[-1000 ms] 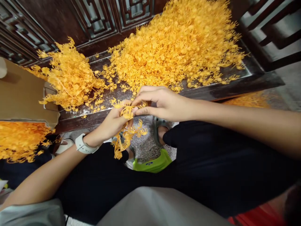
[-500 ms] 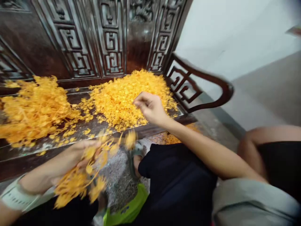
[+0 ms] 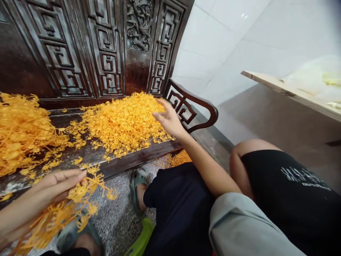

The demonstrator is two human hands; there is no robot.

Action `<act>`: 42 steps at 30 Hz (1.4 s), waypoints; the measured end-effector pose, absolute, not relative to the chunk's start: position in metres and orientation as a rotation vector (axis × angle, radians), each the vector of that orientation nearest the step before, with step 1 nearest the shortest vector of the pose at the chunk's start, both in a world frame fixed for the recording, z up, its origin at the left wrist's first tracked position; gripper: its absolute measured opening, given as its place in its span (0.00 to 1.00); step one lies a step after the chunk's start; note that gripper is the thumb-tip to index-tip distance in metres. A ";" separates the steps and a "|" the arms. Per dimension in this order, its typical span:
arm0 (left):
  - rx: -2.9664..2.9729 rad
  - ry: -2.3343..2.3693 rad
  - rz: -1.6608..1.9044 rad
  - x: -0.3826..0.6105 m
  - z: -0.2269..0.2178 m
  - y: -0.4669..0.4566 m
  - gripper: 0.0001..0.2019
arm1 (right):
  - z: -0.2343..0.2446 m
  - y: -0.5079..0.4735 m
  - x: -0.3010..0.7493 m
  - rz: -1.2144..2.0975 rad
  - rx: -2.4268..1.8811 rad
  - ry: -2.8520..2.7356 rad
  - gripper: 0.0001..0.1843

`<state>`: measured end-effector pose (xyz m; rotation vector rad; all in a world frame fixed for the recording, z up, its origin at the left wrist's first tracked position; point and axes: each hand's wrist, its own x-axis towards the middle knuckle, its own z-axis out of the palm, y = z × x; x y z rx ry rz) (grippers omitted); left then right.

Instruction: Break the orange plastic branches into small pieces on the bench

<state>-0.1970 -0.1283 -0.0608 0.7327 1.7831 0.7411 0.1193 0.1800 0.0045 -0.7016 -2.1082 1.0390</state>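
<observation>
Low on the left, my left hand point(image 3: 60, 183) pinches a branching orange sprig point(image 3: 81, 193) with several small flower-like heads; its stems trail down past the wrist. My right hand point(image 3: 169, 119) is held over the right end of a wide pile of loose orange flower heads point(image 3: 122, 124), thumb and fingers apart, with nothing visible between them. On the same dark wooden bench point(image 3: 125, 161), to the left, lies a second heap of orange sprigs point(image 3: 22, 138), tangled and with stems showing. Scattered heads lie between the two heaps.
A carved backrest point(image 3: 106, 53) and a curved armrest point(image 3: 210, 113) bound the bench. More orange pieces point(image 3: 181, 158) lie low beneath its front edge. A green plastic object point(image 3: 142, 238) is between my legs. Another person's knee point(image 3: 255, 149) and a board point(image 3: 293, 89) are at right.
My right hand's fingers have spread apart from a pinch over the pile. The view has swung right, bringing the board into sight. My left hand still holds the sprig.
</observation>
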 end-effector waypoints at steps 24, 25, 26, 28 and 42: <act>1.292 1.369 1.104 -0.112 0.016 -0.076 0.15 | 0.034 0.076 0.059 1.511 -0.392 -2.138 0.29; 1.300 1.351 1.062 -0.112 0.015 -0.075 0.18 | 0.035 0.076 0.059 1.451 -0.399 -2.136 0.31; 1.298 1.337 1.036 -0.111 0.014 -0.074 0.20 | 0.035 0.077 0.060 1.381 -0.398 -2.145 0.32; 1.273 1.320 1.015 -0.110 0.010 -0.073 0.23 | 0.032 0.081 0.059 1.236 -0.395 -2.192 0.34; 1.200 1.377 1.014 -0.115 0.016 -0.067 0.18 | 0.020 0.107 0.046 1.146 -0.463 -2.159 0.39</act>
